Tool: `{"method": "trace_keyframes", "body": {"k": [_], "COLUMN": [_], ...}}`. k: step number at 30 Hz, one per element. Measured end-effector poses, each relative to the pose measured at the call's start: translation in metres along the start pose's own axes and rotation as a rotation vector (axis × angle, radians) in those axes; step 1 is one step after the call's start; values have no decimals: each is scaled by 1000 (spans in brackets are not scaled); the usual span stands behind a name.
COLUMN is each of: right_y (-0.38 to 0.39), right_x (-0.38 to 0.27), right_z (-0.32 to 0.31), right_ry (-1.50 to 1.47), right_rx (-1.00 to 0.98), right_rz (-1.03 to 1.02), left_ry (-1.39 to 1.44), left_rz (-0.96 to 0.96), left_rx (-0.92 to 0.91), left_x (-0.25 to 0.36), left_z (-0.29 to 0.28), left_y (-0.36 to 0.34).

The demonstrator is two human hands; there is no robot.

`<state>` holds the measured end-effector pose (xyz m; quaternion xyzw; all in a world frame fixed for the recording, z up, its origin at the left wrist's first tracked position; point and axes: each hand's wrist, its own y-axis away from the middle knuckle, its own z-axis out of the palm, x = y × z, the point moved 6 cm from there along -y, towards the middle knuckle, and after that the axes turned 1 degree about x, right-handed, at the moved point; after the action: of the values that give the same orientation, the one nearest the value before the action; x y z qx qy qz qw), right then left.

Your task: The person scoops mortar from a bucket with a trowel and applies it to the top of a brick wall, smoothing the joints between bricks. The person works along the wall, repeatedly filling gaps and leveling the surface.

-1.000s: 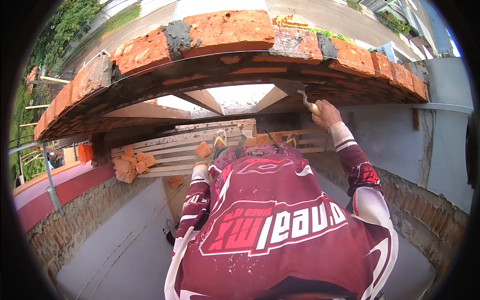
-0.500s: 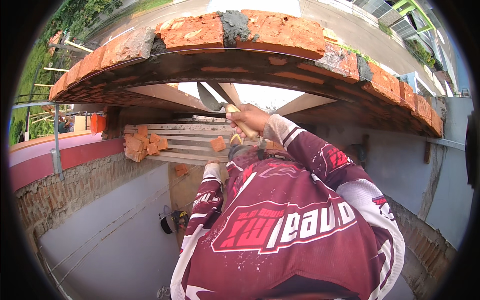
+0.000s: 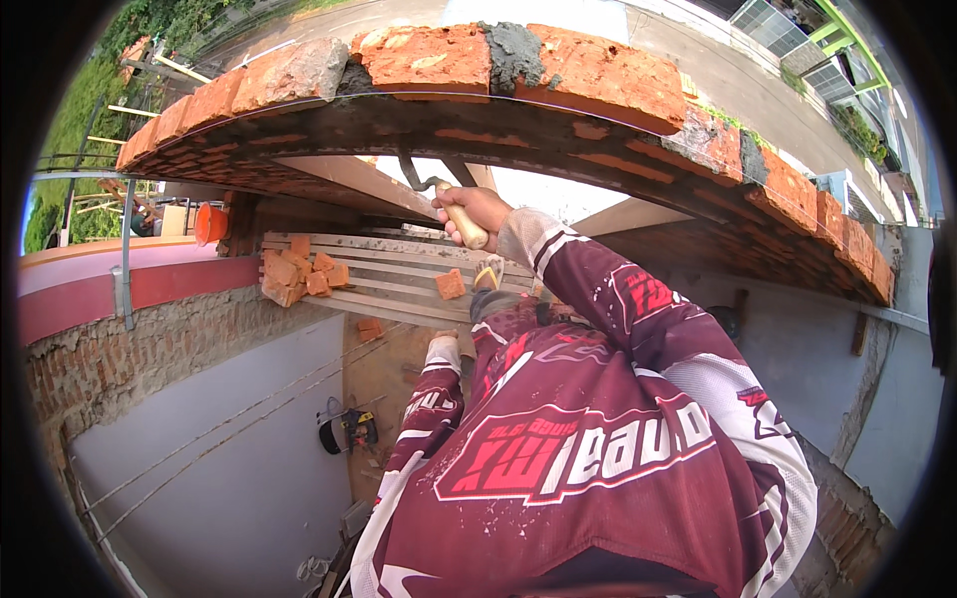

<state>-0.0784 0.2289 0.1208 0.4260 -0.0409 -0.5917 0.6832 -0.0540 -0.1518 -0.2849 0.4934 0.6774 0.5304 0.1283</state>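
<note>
My right hand (image 3: 477, 211) is closed on the wooden handle of a trowel (image 3: 461, 221), its metal end raised against the underside of a curved brick arch (image 3: 425, 62). Grey mortar (image 3: 512, 55) sits between bricks on top, and a thin string runs along their lower edge. My left hand (image 3: 444, 342) is low beside my body, near the edge of the slatted wooden platform (image 3: 384, 302); its fingers are too small and hidden to read. A pile of loose bricks (image 3: 287, 274) and a single brick (image 3: 451, 284) rest on the slats.
An orange bucket (image 3: 210, 224) stands at left beside a metal pipe (image 3: 127, 257) on the pink wall band (image 3: 184, 284). Another person (image 3: 145, 217) is partly visible beyond. Below are wires, a room with tools (image 3: 347, 431) on its floor, and rough brick walls. A street lies past the arch.
My right hand and trowel have swung leftward from the right part of the arch to under its middle-left, and have risen slightly since half a second ago. The view has shifted too.
</note>
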Motion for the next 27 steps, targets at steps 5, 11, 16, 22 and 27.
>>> {"method": "trace_keyframes", "body": {"k": [5, 11, 16, 22, 27], "right_y": [9, 45, 84, 120, 157], "right_x": [8, 13, 17, 24, 27], "right_z": [-2, -30, -67, -100, -131], "right_ry": [-96, -210, -270, -407, -407], "right_rx": [77, 68, 66, 73, 73], "right_rz": [13, -10, -45, -66, -136], "left_ry": [143, -40, -27, -307, 160], "left_rz": [-2, -68, -39, -15, 22], "left_rx": [-12, 34, 21, 44, -302], "left_x": [25, 41, 41, 32, 34], "left_z": [-4, -7, -4, -5, -5], "left_y": [13, 32, 46, 20, -9]}}
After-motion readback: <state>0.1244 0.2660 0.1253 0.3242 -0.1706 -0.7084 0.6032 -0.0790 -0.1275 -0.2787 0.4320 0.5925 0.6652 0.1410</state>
